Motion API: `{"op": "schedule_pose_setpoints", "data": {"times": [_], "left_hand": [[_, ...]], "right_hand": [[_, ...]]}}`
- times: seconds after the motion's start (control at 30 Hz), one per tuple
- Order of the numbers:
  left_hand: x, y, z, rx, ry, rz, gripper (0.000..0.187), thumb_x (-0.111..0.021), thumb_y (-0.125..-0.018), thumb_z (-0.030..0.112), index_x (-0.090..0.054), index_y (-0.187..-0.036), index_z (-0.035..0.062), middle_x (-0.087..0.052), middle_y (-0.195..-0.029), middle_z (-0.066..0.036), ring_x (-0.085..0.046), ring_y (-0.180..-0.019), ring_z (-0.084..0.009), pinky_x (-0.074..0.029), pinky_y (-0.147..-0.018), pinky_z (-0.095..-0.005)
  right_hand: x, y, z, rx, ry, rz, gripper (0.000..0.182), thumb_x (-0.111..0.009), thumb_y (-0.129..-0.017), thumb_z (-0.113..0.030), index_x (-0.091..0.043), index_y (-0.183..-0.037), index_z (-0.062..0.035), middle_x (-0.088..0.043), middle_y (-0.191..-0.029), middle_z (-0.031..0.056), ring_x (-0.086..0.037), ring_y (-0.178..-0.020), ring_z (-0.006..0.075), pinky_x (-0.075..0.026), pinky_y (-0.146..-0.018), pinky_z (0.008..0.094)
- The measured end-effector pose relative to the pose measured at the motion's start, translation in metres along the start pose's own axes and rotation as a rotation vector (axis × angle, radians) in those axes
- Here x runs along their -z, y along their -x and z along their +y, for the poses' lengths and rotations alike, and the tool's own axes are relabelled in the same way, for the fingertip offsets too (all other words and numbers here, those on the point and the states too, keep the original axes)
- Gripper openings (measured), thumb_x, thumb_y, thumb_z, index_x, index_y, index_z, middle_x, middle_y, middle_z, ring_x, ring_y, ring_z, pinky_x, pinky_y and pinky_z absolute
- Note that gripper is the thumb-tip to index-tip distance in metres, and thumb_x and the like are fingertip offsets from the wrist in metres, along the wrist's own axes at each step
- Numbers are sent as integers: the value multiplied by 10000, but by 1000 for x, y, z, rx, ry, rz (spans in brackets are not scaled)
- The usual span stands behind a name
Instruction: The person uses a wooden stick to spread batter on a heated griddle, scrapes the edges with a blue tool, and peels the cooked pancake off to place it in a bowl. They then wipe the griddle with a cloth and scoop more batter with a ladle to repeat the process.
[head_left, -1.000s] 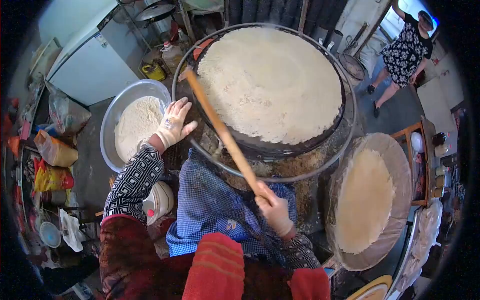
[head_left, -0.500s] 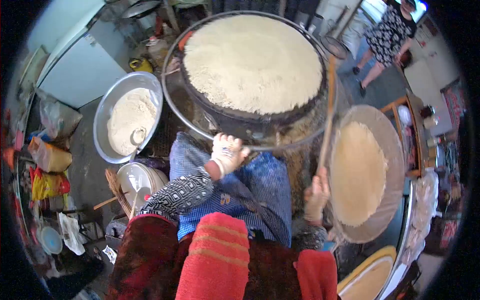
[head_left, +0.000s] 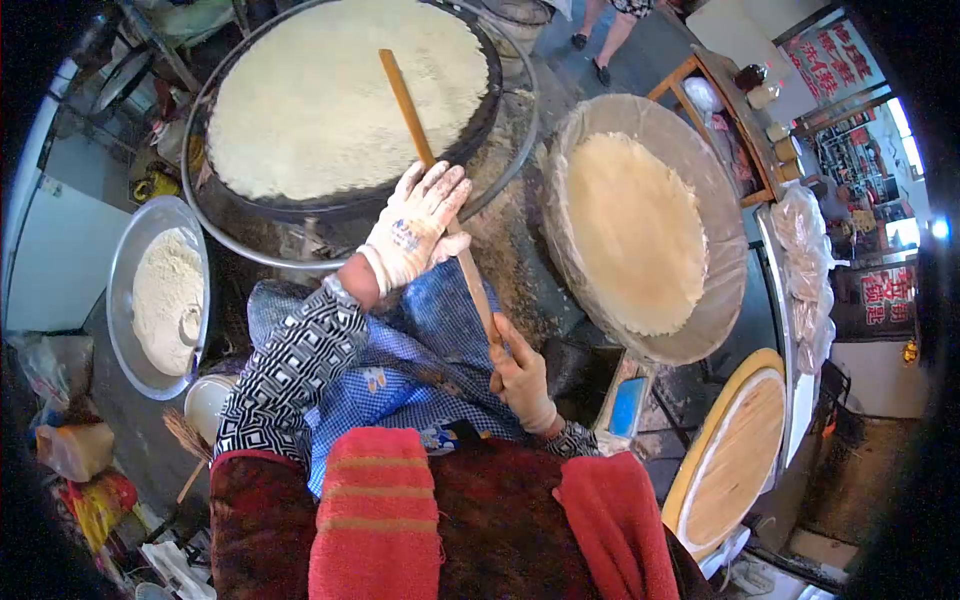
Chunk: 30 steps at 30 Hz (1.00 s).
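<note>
A long, flat wooden stick [head_left: 403, 105] slants from my lap up over the large round pan [head_left: 492, 110]. My right hand [head_left: 525, 388], in a pale glove, is closed round its lower end. Flat across the middle of the stick lies my left hand [head_left: 412, 232], in a white glove with blue print, its fingers stretched out and covering part of the wood. A wide, pale layer of crumbly flour-like material [head_left: 340, 100] fills the pan. Around the pan runs a metal ring [head_left: 530, 130], its front edge close to my left wrist.
On the left stands a metal basin [head_left: 118, 290] of flour. A plastic-lined basin [head_left: 725, 270] with a pale, crumbly mass is at the right. Below it leans a round wooden board [head_left: 735, 455]. A person's legs [head_left: 603, 35] show at the back, beside a wooden shelf [head_left: 715, 75].
My view has swung right. The stick has come from the pan's right side to in front of me, in my right hand. My left hand has moved from the metal ring onto the stick.
</note>
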<state>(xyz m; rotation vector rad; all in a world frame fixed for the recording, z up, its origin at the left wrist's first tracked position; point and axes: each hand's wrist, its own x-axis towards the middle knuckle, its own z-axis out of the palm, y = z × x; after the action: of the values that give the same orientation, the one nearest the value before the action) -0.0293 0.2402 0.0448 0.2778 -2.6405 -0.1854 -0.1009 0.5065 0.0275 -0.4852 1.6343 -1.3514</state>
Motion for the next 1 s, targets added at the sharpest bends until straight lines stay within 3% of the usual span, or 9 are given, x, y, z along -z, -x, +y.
{"op": "schedule_pose_setpoints", "data": {"times": [0.27,0.37,0.5,0.57,0.63,0.77,0.83,0.93,1.0], "left_hand": [[-35,-54,-80,-88,-83,-149,889,-584,-723,625,-448,-1310,-28,-430,-1390,-220,-336,-1349,-379,-221,-1144,-448],[-31,-61,-118,68,-215,-531,1006,-578,-590,688,-485,-1263,-53,-472,-1340,-239,-345,-1344,-378,-234,-1148,-425],[-37,-26,-194,114,-249,-200,982,-560,-611,687,-487,-1234,-68,-486,-1306,-245,-373,-1317,-390,-258,-1138,-439],[-7,-6,-200,212,-227,-150,681,-625,-774,440,-497,-1222,-56,-495,-1314,-214,-395,-1306,-355,-259,-1133,-421],[5,26,-224,258,-289,-129,654,-633,-765,377,-474,-1238,-45,-482,-1316,-218,-393,-1305,-354,-268,-1130,-423],[46,107,-239,439,-303,-132,1016,-642,-587,686,-463,-1249,-63,-495,-1290,-251,-424,-1265,-399,-325,-1080,-463],[75,147,-223,433,-296,-71,900,-658,-673,627,-476,-1228,-57,-504,-1260,-261,-442,-1226,-420,-327,-1069,-486],[107,196,-191,577,-219,150,541,-662,-805,250,-479,-1218,-49,-471,-1290,-264,-440,-1191,-454,-335,-1047,-499],[107,223,-188,521,-354,56,546,-632,-803,337,-511,-1195,-25,-479,-1268,-273,-458,-1182,-430,-284,-1076,-519]], "right_hand": [[-33,-24,-8,-129,-201,35,492,-521,-975,-179,-385,-1441,-98,-521,-681,-25,-403,-429,56,-326,-379,216],[-47,-62,-24,-191,-261,-58,475,-493,-994,-212,-383,-1436,-77,-401,-553,-30,-354,-407,64,-283,-372,227],[-60,-110,-42,-158,-237,-274,466,-500,-990,-247,-406,-1424,-105,-423,-574,-53,-362,-420,49,-297,-382,215],[-76,-129,-52,-111,-106,-299,466,-537,-973,-218,-426,-1418,-136,-474,-645,-66,-382,-449,37,-329,-395,205],[-94,-153,-33,-55,-38,-375,454,-592,-945,-203,-486,-1384,-156,-594,-783,-45,-466,-478,65,-406,-412,229],[-141,-170,-2,242,189,-456,430,-610,-933,-218,-527,-1353,-173,-683,-957,-25,-621,-705,136,-500,-682,248],[-145,-143,-52,16,437,-537,430,-599,-932,-260,-528,-1351,-195,-706,-914,6,-644,-725,156,-497,-681,271],[-132,-130,-42,281,670,-537,477,-548,-922,-416,-482,-1375,-281,-675,-787,133,-662,-675,254,-510,-660,346],[-103,-114,-49,299,875,-462,454,-525,-918,-464,-490,-1352,-336,-672,-779,149,-670,-695,296,-519,-650,387]]}}
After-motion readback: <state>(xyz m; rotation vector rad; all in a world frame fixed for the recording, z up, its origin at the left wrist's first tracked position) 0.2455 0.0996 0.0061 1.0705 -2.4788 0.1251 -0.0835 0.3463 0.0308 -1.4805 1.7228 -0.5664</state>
